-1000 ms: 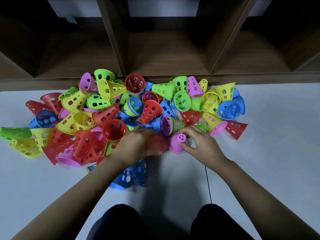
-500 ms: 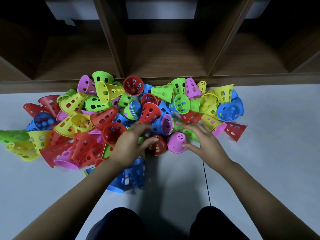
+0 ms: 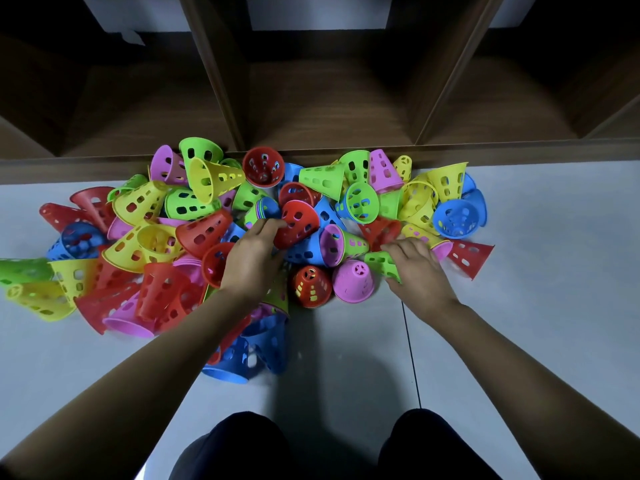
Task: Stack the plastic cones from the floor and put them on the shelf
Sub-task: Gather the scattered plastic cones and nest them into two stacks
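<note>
Landmark for all positions: the pink cone (image 3: 353,281), upright on its wide rim at the near edge of the pile.

Far left of the pink cone: loose cones (image 3: 145,244) in green, yellow, red and blue lie on their sides on the floor (image 3: 536,323). Most are separate and a few are partly slid into each other.

Left of the pink cone and nearer the person: blue cones (image 3: 249,348) lie under the left forearm. They look nested, but I cannot tell how many there are.

Left of and beyond the pink cone: the left hand (image 3: 251,258) has its fingers curled onto the wide end of a red cone (image 3: 299,223) lying sideways on top of the pile. Judgement: the rim is the exposed part, and gripping there lets the cone be turned mouth-down for stacking.

Just left of the pink cone: an upright red cone (image 3: 311,285), narrow end up. Judgement: these two standing cones are set as bases to take others.

Just right of the pink cone: the right hand (image 3: 415,268) is curled over a small green cone (image 3: 381,263) lying on its side, gripping it.

Far right of the pink cone: a lone red cone (image 3: 469,254) lies on its side, a little apart from the pile.

Beyond the pink cone, behind the pile: the shelf (image 3: 329,109), dark wood compartments with no cones visible in them. Judgement: the task is at an early stage, still gathering cones.
</note>
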